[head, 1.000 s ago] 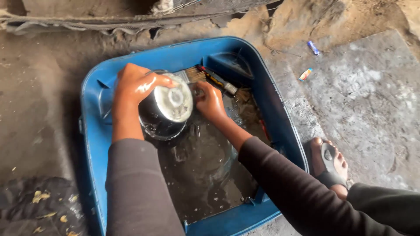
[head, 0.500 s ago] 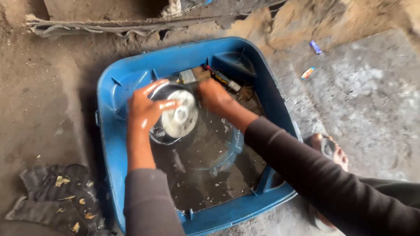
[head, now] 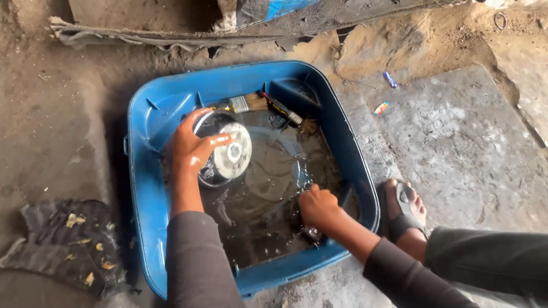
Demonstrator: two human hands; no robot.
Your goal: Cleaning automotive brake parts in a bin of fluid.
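Here, in the head view, a blue tub [head: 149,114] sits on a dirt floor [head: 57,114] and holds dark, wet liquid [head: 268,188]. The left hand [head: 191,145] grasps a round metal part [head: 225,151], fingers curled over its pale face, and holds it tilted over the left half of the tub, just above the liquid. The right hand [head: 317,206] is clenched low in the near right corner of the tub, knuckles up, dipped at the liquid's edge; something small and dark shows just under it, but what it is cannot be told. Both arms wear dark sleeves.

At the far side of the tub lie two brushes: one [head: 248,104] with a metal band and pale bristles, the other [head: 285,114] with a dark handle, its bristles touching the liquid. Right of the tub a foot in a sandal [head: 404,208] rests on a concrete slab [head: 468,148]. Two small wrappers [head: 381,107] lie on the ground beyond the tub. A dark rag [head: 63,239] with dry leaf bits lies at the lower left.
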